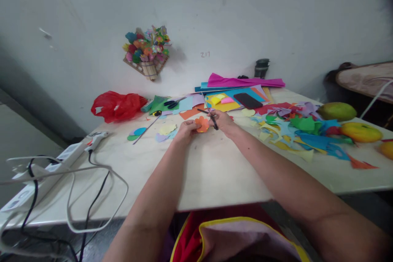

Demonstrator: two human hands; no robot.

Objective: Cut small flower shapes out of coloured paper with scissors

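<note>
1. While pinching an orange paper flower (202, 124) in the left hand (186, 129), got it sitting right between both hands.
2. Gripping black-handled scissors (211, 114) in the right hand (222, 122), just beside it.
3. Got a woven wall basket (149, 70) stuffed with colourful paper flowers (147, 47).
4. Can't make out the red plastic bag's (118, 106) contents.

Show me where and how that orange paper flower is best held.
Probably pinch the orange paper flower by its left edge, coming from the left, as the left grip does. It looks thin and flat with a lobed rim, and the right grip, holding scissors, crowds its right side.
</note>
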